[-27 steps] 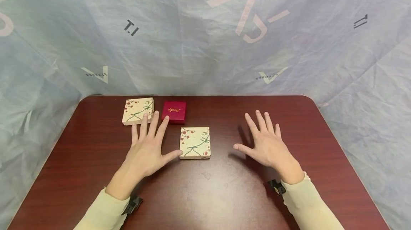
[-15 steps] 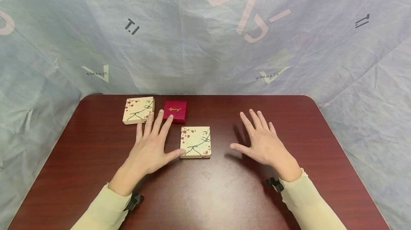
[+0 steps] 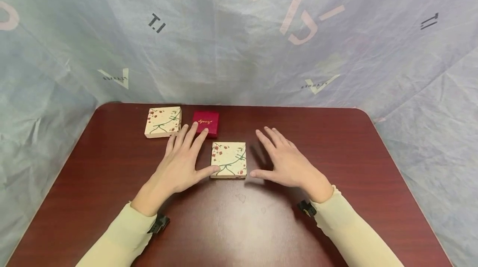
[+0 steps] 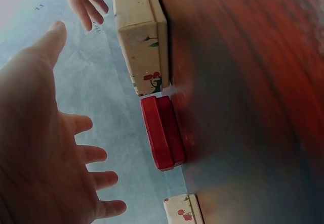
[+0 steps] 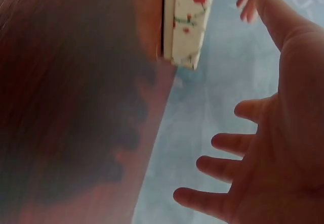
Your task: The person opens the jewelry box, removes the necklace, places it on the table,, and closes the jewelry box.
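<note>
Back floral box [image 3: 163,122] sits far left, near rear edge of table [image 3: 354,167]. Left hand [image 3: 179,166] is spread, raised, holds nothing; thumb above near left corner of front floral box [image 3: 228,157]. Red box [image 3: 207,121] lies behind, narrow gap from back floral box. Right hand [image 3: 287,163] spread, thumb just off front floral box's right side; wide room beyond, to right edge.

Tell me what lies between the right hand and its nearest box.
In the head view, only bare, partly shadowed tabletop separates the right hand from the nearest box.
</note>
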The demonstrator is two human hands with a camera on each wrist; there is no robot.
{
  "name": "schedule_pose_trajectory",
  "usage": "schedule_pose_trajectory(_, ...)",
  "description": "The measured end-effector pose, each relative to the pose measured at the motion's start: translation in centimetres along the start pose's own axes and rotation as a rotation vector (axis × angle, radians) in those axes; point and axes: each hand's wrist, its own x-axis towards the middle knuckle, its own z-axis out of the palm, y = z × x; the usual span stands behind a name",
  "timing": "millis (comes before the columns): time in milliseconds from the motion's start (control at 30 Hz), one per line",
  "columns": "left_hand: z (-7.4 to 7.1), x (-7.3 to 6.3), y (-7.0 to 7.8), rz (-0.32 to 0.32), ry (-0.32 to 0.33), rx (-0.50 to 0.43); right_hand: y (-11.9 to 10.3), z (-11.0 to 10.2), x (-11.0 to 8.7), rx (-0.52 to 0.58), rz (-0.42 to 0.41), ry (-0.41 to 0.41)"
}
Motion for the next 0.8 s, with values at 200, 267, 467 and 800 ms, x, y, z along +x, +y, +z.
schedule_pose_trajectory(200, 0.0, 0.3, -0.1, 0.011, 0.0, -0.017, -1.5, 0.8, 1.5, -0.018, -0.072, -0.018)
schedule_pose_trajectory(267, 0.1, 0.4, 0.0, 0.018, -0.002, -0.031, -1.9, 1.1, 1.9, -0.023, -0.081, -0.023)
schedule_pose_trajectory(467, 0.3, 0.5, 0.1, 0.035, 0.008, -0.055, -2.6, 1.8, 3.0, -0.021, -0.094, -0.05)
schedule_pose_trajectory(800, 0.4, 0.5, 0.2, 0.033, 0.0, -0.057, -3.0, 2.8, 4.8, -0.004, -0.138, -0.106)
